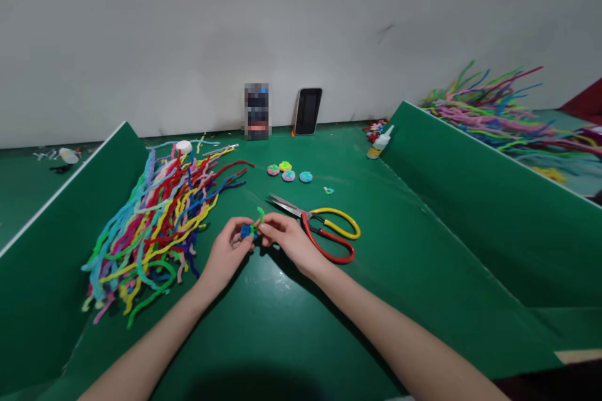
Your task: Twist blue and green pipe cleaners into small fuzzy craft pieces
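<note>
My left hand (pixel 230 244) pinches a small blue pipe-cleaner piece (pixel 246 232) between thumb and fingers. A green pipe cleaner (pixel 260 213) crosses the blue piece, its free end sticking up between my hands. On its right side, my right hand (pixel 278 231) has its thumb and forefinger closed at the green strand. Just right of my right hand lie open-bladed scissors (pixel 306 214) with one yellow and one red handle. Beyond my hands sit several small round fuzzy pieces, among them a blue one (pixel 305 177) and a pink one (pixel 273 170).
A heap of coloured pipe cleaners (pixel 160 219) spreads on the left. Green partitions stand at left (pixel 70 232) and right (pixel 470 200). A glue bottle (pixel 380 143) is by the right one. A phone (pixel 308 111) and a blurred-out device (pixel 257 111) lean on the wall.
</note>
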Demonstrator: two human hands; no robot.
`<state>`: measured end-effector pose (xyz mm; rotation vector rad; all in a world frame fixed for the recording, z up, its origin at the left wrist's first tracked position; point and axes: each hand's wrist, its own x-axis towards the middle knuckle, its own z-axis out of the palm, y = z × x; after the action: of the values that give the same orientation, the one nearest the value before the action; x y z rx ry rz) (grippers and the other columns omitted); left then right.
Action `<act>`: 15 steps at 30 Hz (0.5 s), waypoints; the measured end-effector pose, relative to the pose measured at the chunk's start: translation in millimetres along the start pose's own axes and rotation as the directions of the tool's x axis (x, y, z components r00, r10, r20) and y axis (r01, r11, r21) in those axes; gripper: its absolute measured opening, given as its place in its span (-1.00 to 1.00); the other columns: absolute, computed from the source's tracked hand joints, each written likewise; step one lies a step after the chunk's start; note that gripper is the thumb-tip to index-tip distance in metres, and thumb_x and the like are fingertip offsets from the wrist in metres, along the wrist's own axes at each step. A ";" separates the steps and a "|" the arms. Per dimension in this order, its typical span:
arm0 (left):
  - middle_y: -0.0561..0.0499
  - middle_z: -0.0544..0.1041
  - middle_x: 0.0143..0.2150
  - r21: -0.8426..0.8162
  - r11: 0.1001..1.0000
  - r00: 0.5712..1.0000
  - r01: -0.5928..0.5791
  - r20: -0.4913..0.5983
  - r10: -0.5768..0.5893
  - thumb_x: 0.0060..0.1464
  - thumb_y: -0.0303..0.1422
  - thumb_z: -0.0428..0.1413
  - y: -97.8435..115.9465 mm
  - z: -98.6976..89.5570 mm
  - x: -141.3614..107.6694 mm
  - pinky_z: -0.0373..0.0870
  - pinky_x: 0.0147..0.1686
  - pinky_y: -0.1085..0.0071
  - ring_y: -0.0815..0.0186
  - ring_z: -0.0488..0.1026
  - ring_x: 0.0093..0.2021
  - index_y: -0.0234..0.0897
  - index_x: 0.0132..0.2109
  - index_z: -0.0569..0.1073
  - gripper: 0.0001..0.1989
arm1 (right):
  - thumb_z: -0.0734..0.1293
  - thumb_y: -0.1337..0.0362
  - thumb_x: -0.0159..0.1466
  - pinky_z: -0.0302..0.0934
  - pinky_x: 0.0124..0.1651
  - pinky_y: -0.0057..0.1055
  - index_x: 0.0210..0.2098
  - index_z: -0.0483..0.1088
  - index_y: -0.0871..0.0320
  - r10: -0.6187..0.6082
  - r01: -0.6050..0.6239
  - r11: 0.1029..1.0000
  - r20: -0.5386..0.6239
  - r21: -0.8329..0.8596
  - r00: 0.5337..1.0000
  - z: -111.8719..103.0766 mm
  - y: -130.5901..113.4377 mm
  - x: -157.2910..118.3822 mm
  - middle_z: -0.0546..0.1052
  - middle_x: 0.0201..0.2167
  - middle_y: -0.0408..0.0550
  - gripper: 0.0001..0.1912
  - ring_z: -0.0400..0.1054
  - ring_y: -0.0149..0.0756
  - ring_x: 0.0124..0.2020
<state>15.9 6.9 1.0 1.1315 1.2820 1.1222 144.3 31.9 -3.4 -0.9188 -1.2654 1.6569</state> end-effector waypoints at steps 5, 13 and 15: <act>0.16 0.36 -0.52 0.004 1.000 1.000 0.021 -0.001 -0.021 -0.29 -0.41 0.07 0.9 0.1 0.8 0.30 -0.54 0.54 0.51 0.34 -0.60 -0.30 -0.36 0.27 -0.77 | 0.16 0.30 0.10 0.09 -0.49 -0.52 -0.49 0.25 0.18 -0.071 0.069 0.981 -0.004 -0.183 0.997 0.2 1.1 -0.4 0.27 -0.63 -0.25 -0.90 0.18 -0.52 -0.63; 0.14 0.40 -0.46 -0.015 0.999 0.999 0.045 0.031 -0.044 -0.28 -0.40 0.07 0.6 -1.0 2.0 0.33 -0.49 0.50 0.48 0.37 -0.57 -0.30 -0.32 0.29 -0.74 | 0.09 0.37 0.17 0.12 -0.37 -0.47 -0.44 0.27 0.18 -0.276 0.251 0.729 0.062 -0.637 0.959 0.9 -1.8 -6.5 0.36 -0.52 -0.12 -0.84 0.25 -0.40 -0.47; 0.11 0.42 -0.46 -0.018 0.999 0.998 0.046 0.039 -0.046 -0.28 -0.39 0.08 1.5 -1.0 1.6 0.33 -0.49 0.50 0.47 0.36 -0.56 -0.31 -0.28 0.32 -0.71 | 0.09 0.39 0.17 0.11 -0.31 -0.45 -0.41 0.28 0.18 -0.314 0.288 0.627 0.105 -0.724 0.944 0.6 -1.3 -7.3 0.38 -0.46 -0.07 -0.84 0.26 -0.37 -0.41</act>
<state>15.0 8.7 2.3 1.0996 1.2589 1.0713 146.8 25.1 -1.5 -1.0965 -2.0019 0.8265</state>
